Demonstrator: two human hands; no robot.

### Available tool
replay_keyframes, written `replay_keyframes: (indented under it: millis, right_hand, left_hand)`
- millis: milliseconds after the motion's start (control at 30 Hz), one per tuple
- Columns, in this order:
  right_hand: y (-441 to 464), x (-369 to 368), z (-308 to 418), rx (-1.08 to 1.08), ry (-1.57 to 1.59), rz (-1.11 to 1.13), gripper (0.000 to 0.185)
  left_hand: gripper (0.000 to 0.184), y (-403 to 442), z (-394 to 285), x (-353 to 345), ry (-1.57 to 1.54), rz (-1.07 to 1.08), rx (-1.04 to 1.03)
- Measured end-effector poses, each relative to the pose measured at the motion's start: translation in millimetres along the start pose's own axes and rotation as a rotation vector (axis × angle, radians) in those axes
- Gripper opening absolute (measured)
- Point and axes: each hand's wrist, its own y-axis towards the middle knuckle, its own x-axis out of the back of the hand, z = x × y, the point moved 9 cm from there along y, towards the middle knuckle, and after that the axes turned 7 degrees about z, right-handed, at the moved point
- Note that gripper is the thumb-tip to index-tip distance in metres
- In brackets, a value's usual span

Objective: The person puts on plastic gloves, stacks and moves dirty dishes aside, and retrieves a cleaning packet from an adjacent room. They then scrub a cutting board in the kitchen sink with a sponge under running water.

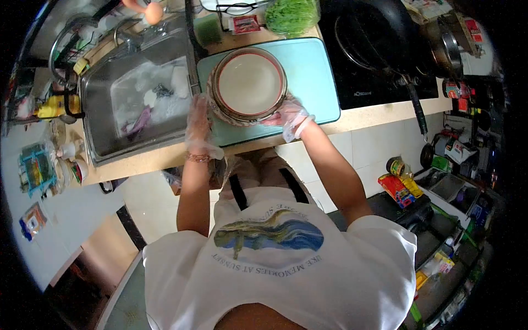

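Note:
A stack of bowls, the top one white inside with a red-brown ring at its rim, rests on a light blue cutting board. My right hand, in a clear plastic glove, grips the stack's lower right side, with its fingers partly hidden by the bowls. My left hand, gloved likewise, lies along the stack's left side by the sink edge. Its fingers are stretched out, and I cannot tell whether they touch the bowls.
On the left, the steel sink holds water, suds and a purple item. To the right, a black pan sits on the cooktop, its handle jutting over the counter edge. Bagged greens lie behind the board. Shelves with packages stand lower right.

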Motion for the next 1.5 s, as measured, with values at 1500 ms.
replay_keyframes:
  millis: [1500]
  right_hand:
    - [-206, 93, 303, 0.902, -0.168, -0.234, 0.046]
  left_hand:
    - [0.037, 21, -288, -370, 0.46, 0.327, -0.565]
